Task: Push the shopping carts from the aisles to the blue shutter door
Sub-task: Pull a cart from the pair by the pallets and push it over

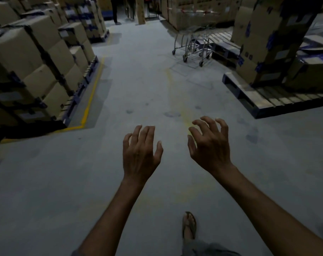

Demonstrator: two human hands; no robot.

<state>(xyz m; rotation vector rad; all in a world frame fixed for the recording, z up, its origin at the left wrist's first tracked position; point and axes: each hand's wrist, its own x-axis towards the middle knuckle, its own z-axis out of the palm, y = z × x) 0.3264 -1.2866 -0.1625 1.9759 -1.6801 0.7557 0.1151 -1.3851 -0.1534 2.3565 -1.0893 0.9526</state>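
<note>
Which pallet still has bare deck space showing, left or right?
The right pallet: its slats lie bare in front of the boxes. The left pallet is stacked to its edge.

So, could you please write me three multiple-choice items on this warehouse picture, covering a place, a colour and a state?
1. Where do the metal wire shopping carts stand?
A. ahead on the right, beside a wooden pallet
B. against the left box stacks
C. right at the hands

2. What colour is the painted floor line by the left stacks of cardboard boxes?
A. red
B. yellow
C. white

3. What are the left hand and right hand doing?
A. gripping a cart handle
B. carrying a box
C. open and empty

Answers: 1 A, the carts are far ahead on the right; 2 B, the line is yellow; 3 C, the fingers are spread, touching nothing.
</note>
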